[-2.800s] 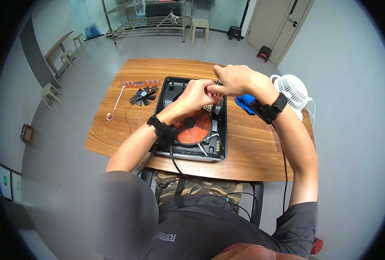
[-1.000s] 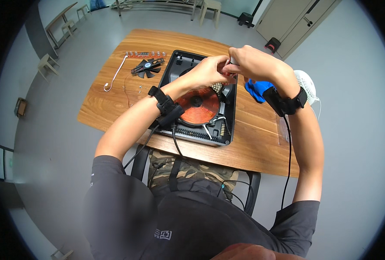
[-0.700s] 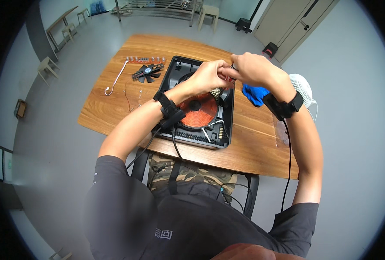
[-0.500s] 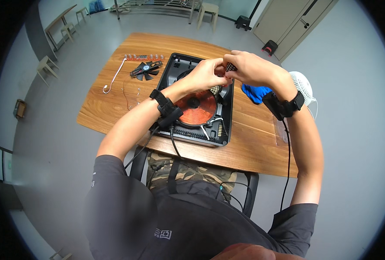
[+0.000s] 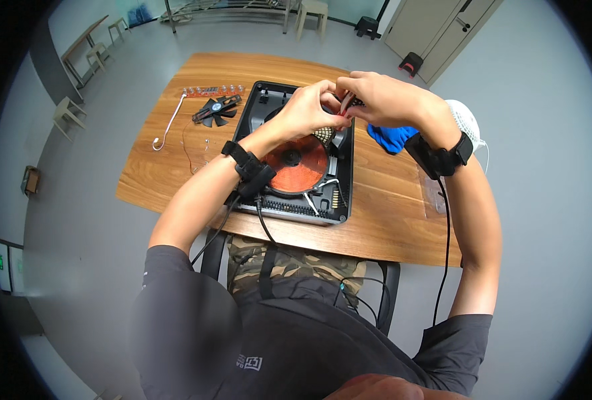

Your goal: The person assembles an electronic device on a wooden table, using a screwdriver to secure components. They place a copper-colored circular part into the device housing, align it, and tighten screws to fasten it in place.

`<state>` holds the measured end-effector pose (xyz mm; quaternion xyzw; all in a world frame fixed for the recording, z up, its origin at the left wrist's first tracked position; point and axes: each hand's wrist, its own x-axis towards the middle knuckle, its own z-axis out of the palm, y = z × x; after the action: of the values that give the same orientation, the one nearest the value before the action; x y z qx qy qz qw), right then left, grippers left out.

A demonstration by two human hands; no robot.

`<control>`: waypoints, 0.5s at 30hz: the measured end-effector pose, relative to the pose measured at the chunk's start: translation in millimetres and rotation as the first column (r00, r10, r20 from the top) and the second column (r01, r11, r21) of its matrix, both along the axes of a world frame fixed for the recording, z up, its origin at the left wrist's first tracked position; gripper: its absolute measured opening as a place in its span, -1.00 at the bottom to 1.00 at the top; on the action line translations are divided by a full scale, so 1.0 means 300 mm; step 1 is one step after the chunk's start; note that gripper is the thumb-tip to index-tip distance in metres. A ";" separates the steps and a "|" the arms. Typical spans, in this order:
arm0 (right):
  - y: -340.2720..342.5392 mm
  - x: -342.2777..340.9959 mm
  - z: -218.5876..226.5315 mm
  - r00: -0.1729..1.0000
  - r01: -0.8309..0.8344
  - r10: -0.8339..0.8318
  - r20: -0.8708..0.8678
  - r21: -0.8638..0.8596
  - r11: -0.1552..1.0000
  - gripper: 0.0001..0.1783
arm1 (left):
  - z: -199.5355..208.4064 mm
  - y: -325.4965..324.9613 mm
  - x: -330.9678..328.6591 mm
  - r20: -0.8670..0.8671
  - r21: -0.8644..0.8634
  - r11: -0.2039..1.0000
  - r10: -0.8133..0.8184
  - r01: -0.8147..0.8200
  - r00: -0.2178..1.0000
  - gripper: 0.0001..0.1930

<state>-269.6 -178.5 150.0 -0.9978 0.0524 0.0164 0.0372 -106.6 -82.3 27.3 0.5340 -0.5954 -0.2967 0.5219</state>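
An opened induction cooker base (image 5: 346,193) lies on the wooden table, its round copper coil (image 5: 292,177) showing orange-red around a dark centre. Above its far right part, my hands meet, fingers bent and nearly touching. My right hand (image 5: 388,100) is closed on a small dark piece with pale dots (image 5: 357,102), mostly hidden by the fingers. The fingers of my left hand (image 5: 309,110) pinch close beside it, and what they hold is hidden. Below them, a pale yellowish checkered piece (image 5: 323,135) shows at the coil's edge. White leads (image 5: 311,205) lie near the coil's front.
Left of the base lie a black fan (image 5: 217,111), an orange circuit strip (image 5: 212,91) with a white cable (image 5: 169,127), and small loose parts. Blue cloth (image 5: 390,139) and a white fan-like device (image 5: 464,123) are at the right. Black cables (image 5: 446,247) hang from both wrist devices.
My hands stay together over the cooker base while their fingers shift slightly around the dotted piece. The whole view has moved a little, so the table sits slightly farther left.
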 end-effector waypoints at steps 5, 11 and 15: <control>0.011 0.047 0.004 0.988 0.112 -0.115 -0.102 -0.034 0.993 -0.57 | -0.012 0.007 0.006 -0.072 0.010 0.994 -0.105 0.106 0.992 -0.63; 0.063 0.074 0.008 0.950 0.268 -0.289 -0.114 -0.171 0.948 -0.45 | -0.020 0.009 0.016 -0.023 0.045 0.994 -0.098 0.099 0.995 -0.73; 0.022 0.047 0.014 0.964 0.232 -0.241 -0.116 -0.084 0.969 -0.57 | 0.000 0.009 0.016 0.015 0.052 0.996 -0.078 0.077 0.997 -0.74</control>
<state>-255.5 -171.9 154.3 -0.9821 0.1740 0.0727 0.0005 -101.8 -79.6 27.4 0.5263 -0.6124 -0.3274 0.4907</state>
